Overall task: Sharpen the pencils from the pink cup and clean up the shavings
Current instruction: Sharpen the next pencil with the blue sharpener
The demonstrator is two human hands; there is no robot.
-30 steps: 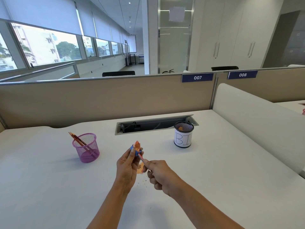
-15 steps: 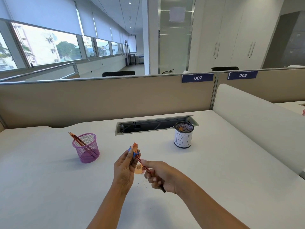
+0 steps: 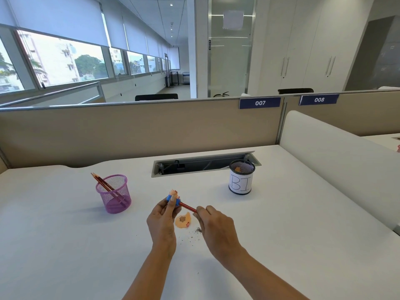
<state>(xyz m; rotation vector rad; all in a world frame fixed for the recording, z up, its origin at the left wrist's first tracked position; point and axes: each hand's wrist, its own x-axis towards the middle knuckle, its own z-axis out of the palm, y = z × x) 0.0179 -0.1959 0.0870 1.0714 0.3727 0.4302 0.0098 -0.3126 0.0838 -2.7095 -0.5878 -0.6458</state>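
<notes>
Red pencil (image 3: 187,206) in right grip (image 3: 216,228), sharpener (image 3: 173,199) in left grip (image 3: 162,221)

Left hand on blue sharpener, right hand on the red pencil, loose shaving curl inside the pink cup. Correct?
One slip. The head view shows the loose shaving curl lying on the white desk between the hands, not inside the pink cup. The rest holds: left hand grips the blue sharpener, right hand pinches the red pencil.

Left grip (image 3: 163,217) upright, fingers curled in a pinch, right grip (image 3: 216,226) palm down, fingertips pinched, forearms (image 3: 149,276) angled inward
</notes>
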